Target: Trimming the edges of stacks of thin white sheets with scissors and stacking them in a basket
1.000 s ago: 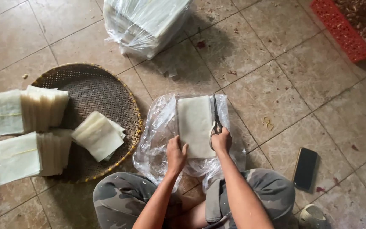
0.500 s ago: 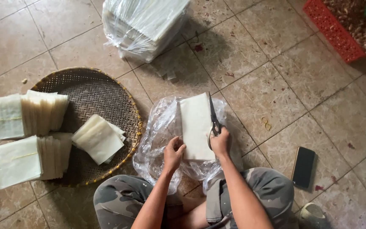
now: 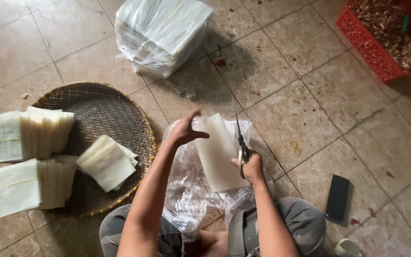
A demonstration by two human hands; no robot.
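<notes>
A stack of pale translucent rectangular sheets (image 3: pixel 217 154) rests on a crumpled clear plastic bag (image 3: pixel 186 190) in front of my knees. My left hand (image 3: pixel 185 129) grips the far top-left corner of that stack. My right hand (image 3: pixel 251 166) holds a pair of scissors (image 3: pixel 240 138) beside the stack's right edge, blades pointing away from me, and its fingers also steady the stack's lower right side.
A round woven tray (image 3: pixel 103 107) at the left carries several stacks of cut sheets (image 3: pixel 108 162). A wrapped bundle of sheets (image 3: pixel 165 31) lies further ahead. A dark phone (image 3: pixel 337 197) lies on the tiled floor to the right; a red basket (image 3: pixel 372 47) stands far right.
My left hand has moved from the near edge of the stack up to its far top-left corner. The stack has shifted and narrowed; my right hand keeps the scissors at its right side.
</notes>
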